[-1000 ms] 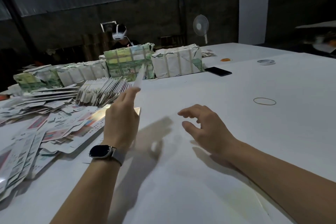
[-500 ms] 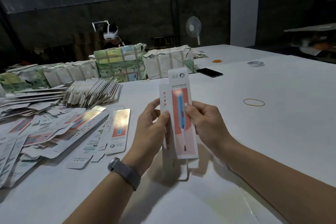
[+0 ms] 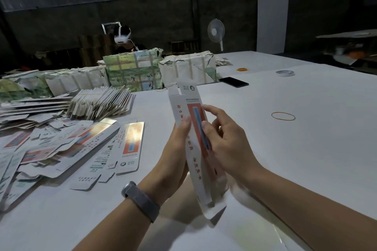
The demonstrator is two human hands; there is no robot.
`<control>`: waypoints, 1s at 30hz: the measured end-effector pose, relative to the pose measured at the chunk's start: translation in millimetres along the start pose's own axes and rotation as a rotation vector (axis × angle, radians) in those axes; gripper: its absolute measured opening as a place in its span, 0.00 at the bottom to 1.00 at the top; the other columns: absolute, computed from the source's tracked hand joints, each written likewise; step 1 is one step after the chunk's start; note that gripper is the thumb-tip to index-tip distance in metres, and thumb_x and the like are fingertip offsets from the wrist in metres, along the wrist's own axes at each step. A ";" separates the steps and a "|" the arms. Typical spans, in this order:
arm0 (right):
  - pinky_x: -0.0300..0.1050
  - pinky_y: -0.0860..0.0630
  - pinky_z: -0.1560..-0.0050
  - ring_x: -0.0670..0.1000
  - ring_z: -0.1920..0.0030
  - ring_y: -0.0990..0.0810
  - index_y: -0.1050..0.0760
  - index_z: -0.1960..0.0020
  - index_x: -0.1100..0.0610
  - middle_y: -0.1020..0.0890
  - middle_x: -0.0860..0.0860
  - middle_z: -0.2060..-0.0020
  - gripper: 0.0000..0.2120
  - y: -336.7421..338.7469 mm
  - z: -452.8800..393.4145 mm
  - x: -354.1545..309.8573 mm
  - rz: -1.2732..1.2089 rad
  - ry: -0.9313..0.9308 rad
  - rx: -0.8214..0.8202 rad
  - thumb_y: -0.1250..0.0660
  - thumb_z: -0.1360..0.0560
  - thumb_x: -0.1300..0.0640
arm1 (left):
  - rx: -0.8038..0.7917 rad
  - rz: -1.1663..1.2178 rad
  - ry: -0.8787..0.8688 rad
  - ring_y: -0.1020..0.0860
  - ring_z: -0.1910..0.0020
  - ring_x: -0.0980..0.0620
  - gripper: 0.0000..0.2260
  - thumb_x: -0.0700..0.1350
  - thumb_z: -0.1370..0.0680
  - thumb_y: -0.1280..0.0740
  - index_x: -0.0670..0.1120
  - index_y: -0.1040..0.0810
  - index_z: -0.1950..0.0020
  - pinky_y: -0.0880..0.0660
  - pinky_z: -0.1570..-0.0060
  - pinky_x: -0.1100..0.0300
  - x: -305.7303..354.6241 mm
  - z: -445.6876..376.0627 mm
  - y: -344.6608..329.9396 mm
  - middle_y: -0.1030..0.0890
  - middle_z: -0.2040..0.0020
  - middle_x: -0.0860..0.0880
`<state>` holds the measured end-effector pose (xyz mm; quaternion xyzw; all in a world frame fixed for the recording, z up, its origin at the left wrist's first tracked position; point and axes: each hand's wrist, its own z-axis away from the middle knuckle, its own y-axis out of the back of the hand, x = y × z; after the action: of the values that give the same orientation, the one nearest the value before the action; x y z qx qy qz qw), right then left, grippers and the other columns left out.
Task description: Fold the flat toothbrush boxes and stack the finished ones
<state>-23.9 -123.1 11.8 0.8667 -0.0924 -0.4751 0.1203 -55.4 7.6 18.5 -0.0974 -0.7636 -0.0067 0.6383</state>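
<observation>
I hold one long white toothbrush box with a red panel and a blue brush print upright above the white table. My left hand grips its left side, thumb on the front. My right hand pinches its right edge, fingertips on the red panel. The box is partly opened into a sleeve; its bottom flap hangs loose near the table. A heap of flat box blanks lies at the left, with one flat blank nearest my left hand. A fanned stack of boxes stands behind the heap.
Wrapped bundles line the far side of the table, with a person wearing a white headset behind them. A black phone, a tape roll and a rubber band lie to the right. A fan stands at the back.
My left hand brought a flat box from the heap to the centre, my right hand joined it, and the box has turned and started to open into a sleeve.
</observation>
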 end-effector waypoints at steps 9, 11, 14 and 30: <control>0.38 0.21 0.52 0.41 0.48 0.24 0.26 0.29 0.46 0.27 0.43 0.47 0.34 -6.9 8.8 -1.7 -0.072 -0.038 -0.164 0.32 0.31 0.31 | 0.043 0.191 0.060 0.13 0.54 0.51 0.30 0.70 0.27 0.47 0.54 0.20 0.37 0.18 0.64 0.57 2.5 -1.0 9.2 0.13 0.54 0.49; 0.30 0.26 0.54 0.38 0.47 0.24 0.28 0.30 0.42 0.27 0.40 0.46 0.36 -7.5 9.9 -1.8 -0.070 -0.022 -0.193 0.33 0.35 0.29 | 0.055 0.190 0.069 0.13 0.57 0.52 0.28 0.71 0.28 0.46 0.55 0.14 0.51 0.18 0.64 0.56 0.7 -2.6 9.2 0.13 0.59 0.49; 0.26 0.27 0.55 0.35 0.46 0.24 0.31 0.30 0.39 0.26 0.38 0.45 0.37 -5.8 9.3 -1.8 -0.117 -0.042 -0.199 0.32 0.37 0.30 | 0.027 0.181 0.077 0.14 0.59 0.52 0.30 0.71 0.31 0.43 0.51 0.18 0.45 0.18 0.63 0.57 3.5 -4.0 8.6 0.15 0.60 0.48; 0.54 0.15 0.54 0.55 0.55 0.14 0.26 0.34 0.44 0.14 0.50 0.51 0.24 4.3 0.4 -7.5 -0.370 -0.126 -0.171 0.37 0.29 0.53 | 0.077 -0.043 -0.100 0.14 0.51 0.44 0.19 0.55 0.22 0.37 0.50 0.29 0.34 0.17 0.57 0.54 -1.1 -9.1 7.9 0.14 0.47 0.46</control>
<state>-28.4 -125.1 18.9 0.8241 0.1016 -0.5486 0.0979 -45.0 14.0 18.1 -0.0566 -0.7962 0.0142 0.6022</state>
